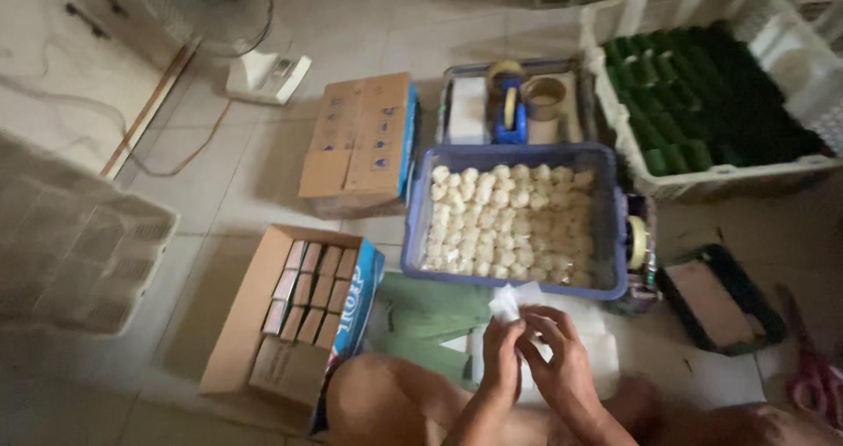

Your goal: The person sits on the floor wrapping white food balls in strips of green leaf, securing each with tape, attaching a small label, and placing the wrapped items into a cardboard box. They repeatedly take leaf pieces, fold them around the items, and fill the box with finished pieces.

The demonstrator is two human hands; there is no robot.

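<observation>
- Nearest the head camera, I see the left hand [499, 351] and the right hand [562, 358] held together above the knees, fingers pinching a small clear plastic wrapper [507, 304] between them.
- That wrapper sits just in front of the near wall of a blue rectangular plastic basket [514, 155], which is filled with small white round pieces [509, 222].
- Under the hands I see a folded green cloth [426, 314] on the tiled floor [378, 16].
- To the left, an open brown cardboard box [255, 305] holds rows of small tan cartons [314, 292]; a closed cardboard box with a blue side [360, 139] lies beyond it.
- Behind the basket, a tray holds a blue tape dispenser [510, 117] and a roll of brown tape [544, 97].
- At upper right, a white plastic crate [702, 178] is packed with green rolled bundles [702, 95].
- At far right, pink-handled scissors [812, 380] lie on the floor, near a dark shallow tray [724, 298].
- At top left stands a white floor fan [250, 60].
</observation>
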